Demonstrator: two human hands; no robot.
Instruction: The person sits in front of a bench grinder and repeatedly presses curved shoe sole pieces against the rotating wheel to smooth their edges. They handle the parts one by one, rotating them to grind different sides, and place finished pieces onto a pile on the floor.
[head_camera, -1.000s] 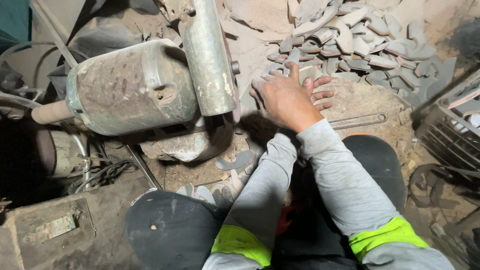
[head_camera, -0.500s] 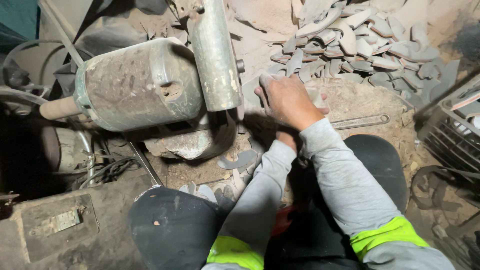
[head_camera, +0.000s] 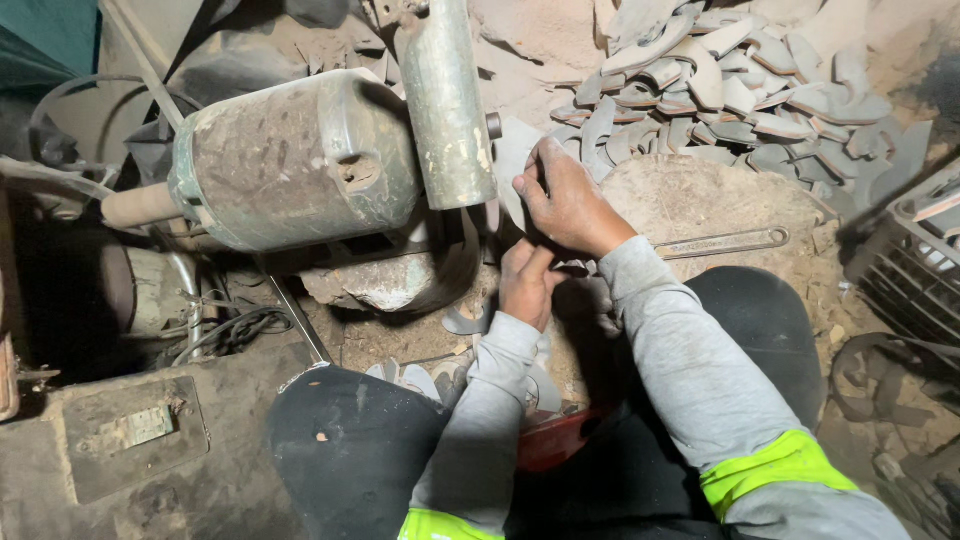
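Both hands, right (head_camera: 563, 200) and left (head_camera: 527, 285), apparently gripping grey blade (head_camera: 515, 160), beside grinder (head_camera: 300, 160)

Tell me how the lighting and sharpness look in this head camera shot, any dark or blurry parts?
Head view: light falls on the right hand, motor and pile of curved blades, all fairly sharp; the left edge and the crate corner sink into shadow; the left hand sits partly shaded; no strong glare.

The motor housing (head_camera: 300, 165) is dull green with brown dust. The sleeves (head_camera: 690, 350) are grey with bright yellow-green bands. The pile of curved metal pieces (head_camera: 740, 90) is grey, the trousers (head_camera: 350, 450) black.
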